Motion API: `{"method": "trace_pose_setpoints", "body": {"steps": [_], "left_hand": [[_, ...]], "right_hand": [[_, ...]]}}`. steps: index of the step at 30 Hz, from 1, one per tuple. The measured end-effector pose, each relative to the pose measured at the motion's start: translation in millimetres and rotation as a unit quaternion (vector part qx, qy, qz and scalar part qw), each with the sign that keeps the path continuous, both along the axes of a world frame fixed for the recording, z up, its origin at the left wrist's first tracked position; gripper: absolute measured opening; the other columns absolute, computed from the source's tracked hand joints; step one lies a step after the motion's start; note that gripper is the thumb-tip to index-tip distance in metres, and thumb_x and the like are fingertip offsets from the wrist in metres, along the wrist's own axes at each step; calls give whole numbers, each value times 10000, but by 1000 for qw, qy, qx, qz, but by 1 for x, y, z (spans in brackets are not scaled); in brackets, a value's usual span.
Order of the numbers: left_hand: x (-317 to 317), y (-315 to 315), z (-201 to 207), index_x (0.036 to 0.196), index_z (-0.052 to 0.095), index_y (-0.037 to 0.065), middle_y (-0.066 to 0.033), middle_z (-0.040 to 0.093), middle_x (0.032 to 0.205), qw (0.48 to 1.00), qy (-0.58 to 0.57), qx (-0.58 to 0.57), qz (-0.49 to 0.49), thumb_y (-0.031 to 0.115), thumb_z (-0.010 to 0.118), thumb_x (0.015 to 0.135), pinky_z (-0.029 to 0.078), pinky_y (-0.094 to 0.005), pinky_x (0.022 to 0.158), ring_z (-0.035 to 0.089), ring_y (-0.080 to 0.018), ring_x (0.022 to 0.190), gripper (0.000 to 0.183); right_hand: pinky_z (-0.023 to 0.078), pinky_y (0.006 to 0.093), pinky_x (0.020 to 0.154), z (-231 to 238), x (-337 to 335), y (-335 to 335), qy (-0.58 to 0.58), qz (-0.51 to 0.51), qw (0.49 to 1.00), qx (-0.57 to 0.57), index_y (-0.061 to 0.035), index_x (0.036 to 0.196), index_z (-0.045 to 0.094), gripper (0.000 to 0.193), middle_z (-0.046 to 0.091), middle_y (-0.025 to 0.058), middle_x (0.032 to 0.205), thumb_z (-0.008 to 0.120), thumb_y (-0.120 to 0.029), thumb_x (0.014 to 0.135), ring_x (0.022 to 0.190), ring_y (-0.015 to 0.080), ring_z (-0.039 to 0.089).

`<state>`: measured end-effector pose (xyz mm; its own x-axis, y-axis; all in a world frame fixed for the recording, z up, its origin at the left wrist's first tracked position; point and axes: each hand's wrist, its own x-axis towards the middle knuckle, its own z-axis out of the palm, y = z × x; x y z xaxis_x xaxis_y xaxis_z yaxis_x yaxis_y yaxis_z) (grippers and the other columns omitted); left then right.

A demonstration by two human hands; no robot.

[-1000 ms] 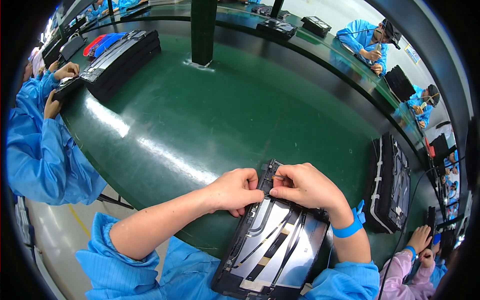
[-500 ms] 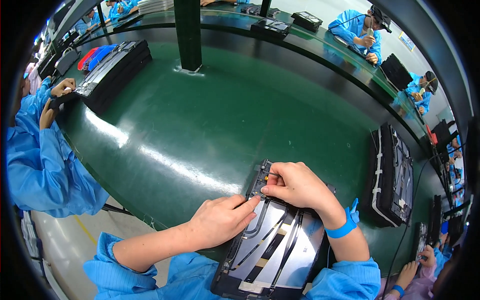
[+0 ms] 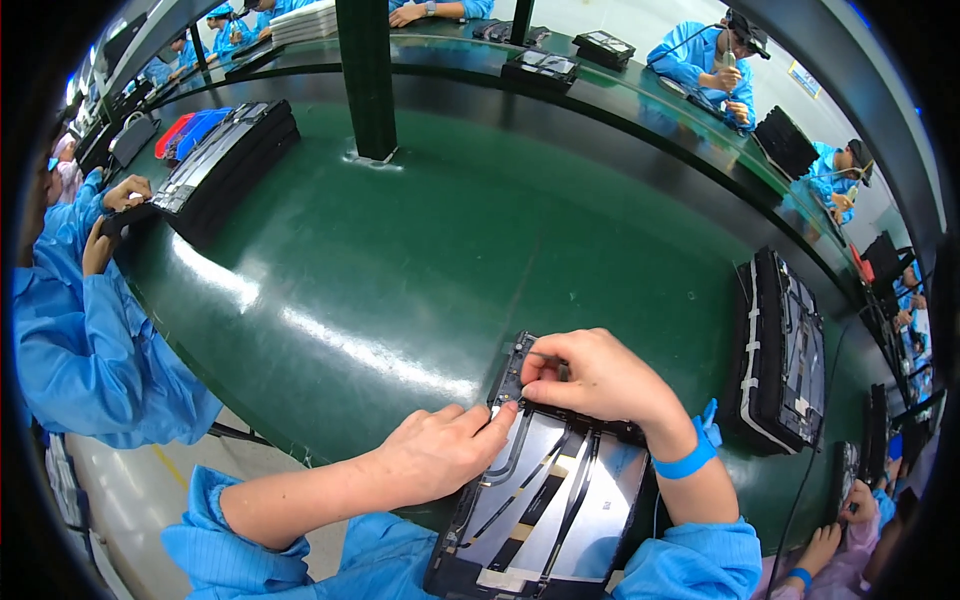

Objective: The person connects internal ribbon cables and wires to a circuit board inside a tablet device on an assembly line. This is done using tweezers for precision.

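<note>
A flat open device panel [image 3: 602, 490], silver with black ribbon cables and a black frame, lies at the table's near edge in front of me. My left hand [image 3: 440, 452] rests at its upper left edge, finger and thumb drawn together beside a tiny white bit [image 3: 495, 411]; what they pinch is too small to name. Over the panel's top strip [image 3: 508, 372], my right hand [image 3: 590, 375] is closed in a pinch. A thin dark tool [image 3: 544, 357] sticks out from its fingers, mostly hidden by them. A blue wrist strap [image 3: 685, 460] circles my right wrist.
Stacked black panels [image 3: 780, 350] stand to the right, with a black cable running down beside them. Another stack [image 3: 225, 165] and red and blue trays [image 3: 198, 132] are at far left, by a co-worker [image 3: 90, 320]. A dark green post [image 3: 367, 90] rises from the green table [image 3: 420, 260].
My left finger and thumb have come closer together at the panel's edge, where the white bit now shows. My right fingers have shifted slightly and curl more. The whole view has tilted a little.
</note>
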<state>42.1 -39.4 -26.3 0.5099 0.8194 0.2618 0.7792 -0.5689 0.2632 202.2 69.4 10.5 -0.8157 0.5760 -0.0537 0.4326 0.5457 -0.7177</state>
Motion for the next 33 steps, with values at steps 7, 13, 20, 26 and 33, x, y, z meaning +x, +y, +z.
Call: {"method": "trace_pose_setpoints", "body": {"steps": [7, 13, 20, 26, 33], "left_hand": [[-2, 2, -2, 1021, 467, -39, -59, 469, 651, 1000, -11, 0, -6, 98, 515, 682, 437, -277, 405, 509, -175, 536, 368], [-2, 0, -1, 1009, 491, -3, -46, 473, 663, 1000, -3, 16, 3, 88, 559, 667, 445, -264, 416, 524, -165, 516, 360], [2, 0, -3, 1040, 458, 4, -102, 499, 674, 998, -30, -53, 11, 158, 499, 747, 460, -354, 501, 540, -259, 598, 334], [0, -18, 2, 1126, 398, 59, -128, 542, 750, 980, -131, -126, 82, 227, 524, 750, 440, -375, 574, 535, -289, 665, 431], [-18, -90, 3, 1148, 355, -2, -193, 474, 991, 968, -179, -177, 19, 466, 661, 565, 346, -416, 803, 464, -338, 918, 808]], "right_hand": [[372, 260, 461, -5, -9, 9, -70, 7, 996, -51, -23, 675, 566, 157, 510, 50, 543, 608, -167, 630, 478, 143, 458], [374, 268, 473, -6, -10, 7, -64, 13, 998, -25, -19, 643, 549, 165, 499, 43, 539, 610, -171, 623, 490, 139, 453], [369, 238, 464, -7, 5, 3, 14, -30, 999, -30, -22, 732, 530, 164, 491, 22, 556, 606, -148, 658, 494, 98, 446], [318, 177, 435, 21, 73, -6, 54, -230, 972, 3, -9, 724, 529, 123, 462, -37, 545, 568, -124, 739, 496, 16, 381], [345, 189, 440, -5, 125, -43, 21, -286, 958, -10, -5, 675, 551, 138, 481, -6, 517, 607, -126, 711, 485, 39, 413]]}}
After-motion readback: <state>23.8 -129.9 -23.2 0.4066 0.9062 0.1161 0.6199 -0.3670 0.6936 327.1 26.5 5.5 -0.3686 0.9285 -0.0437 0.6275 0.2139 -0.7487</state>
